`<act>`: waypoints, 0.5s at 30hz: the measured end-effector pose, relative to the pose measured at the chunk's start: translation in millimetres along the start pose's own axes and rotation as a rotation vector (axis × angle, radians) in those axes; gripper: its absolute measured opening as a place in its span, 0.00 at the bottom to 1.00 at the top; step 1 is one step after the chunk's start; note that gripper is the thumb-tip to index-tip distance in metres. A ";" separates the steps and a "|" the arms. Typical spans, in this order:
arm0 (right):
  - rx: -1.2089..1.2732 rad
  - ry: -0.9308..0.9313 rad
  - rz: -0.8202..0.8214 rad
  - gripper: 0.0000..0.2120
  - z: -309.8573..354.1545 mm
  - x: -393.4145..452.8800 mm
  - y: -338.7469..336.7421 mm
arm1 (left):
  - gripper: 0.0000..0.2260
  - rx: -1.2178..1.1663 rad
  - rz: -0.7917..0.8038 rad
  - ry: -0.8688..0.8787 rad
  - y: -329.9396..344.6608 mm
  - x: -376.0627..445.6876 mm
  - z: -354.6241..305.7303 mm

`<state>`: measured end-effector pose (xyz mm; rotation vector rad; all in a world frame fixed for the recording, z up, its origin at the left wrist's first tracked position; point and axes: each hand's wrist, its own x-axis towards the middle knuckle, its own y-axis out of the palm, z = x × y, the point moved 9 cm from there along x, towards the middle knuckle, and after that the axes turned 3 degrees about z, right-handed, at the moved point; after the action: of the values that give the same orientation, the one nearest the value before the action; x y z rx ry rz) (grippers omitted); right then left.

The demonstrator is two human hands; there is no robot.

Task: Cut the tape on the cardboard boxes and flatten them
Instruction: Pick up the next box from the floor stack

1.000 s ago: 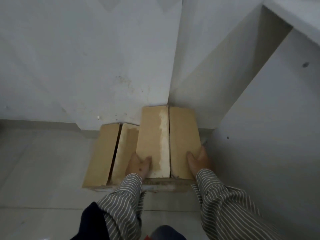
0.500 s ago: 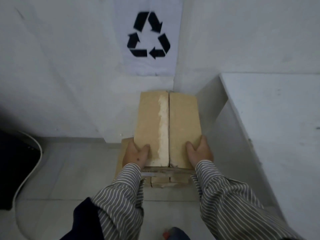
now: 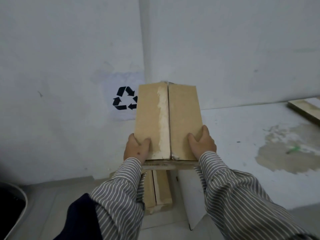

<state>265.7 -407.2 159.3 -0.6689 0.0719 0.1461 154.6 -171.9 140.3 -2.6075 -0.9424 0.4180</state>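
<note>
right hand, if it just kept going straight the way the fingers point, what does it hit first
The right hand grips the held cardboard box and points away from the person. Carried on, it would probably meet the white wall beyond the box's far end; depth is unclear.

I have just one view, from the camera worn on the head. It faces forward and down into a wall corner, close above both hands (image 3: pixel 169 146). There is no second view for overlap.

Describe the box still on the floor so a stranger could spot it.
Find the recycling sign on the wall. Below it, on the floor, lies the floor box, partly hidden under the held box. Unlike that one, no hand touches it.
</note>
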 end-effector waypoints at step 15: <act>0.015 0.139 -0.170 0.30 -133.0 25.3 -199.0 | 0.23 0.088 0.264 0.117 216.0 -56.4 -105.1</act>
<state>319.6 -641.3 174.2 -0.6671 0.1493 -0.0647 273.5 -387.4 156.2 -2.6492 -0.5317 0.3581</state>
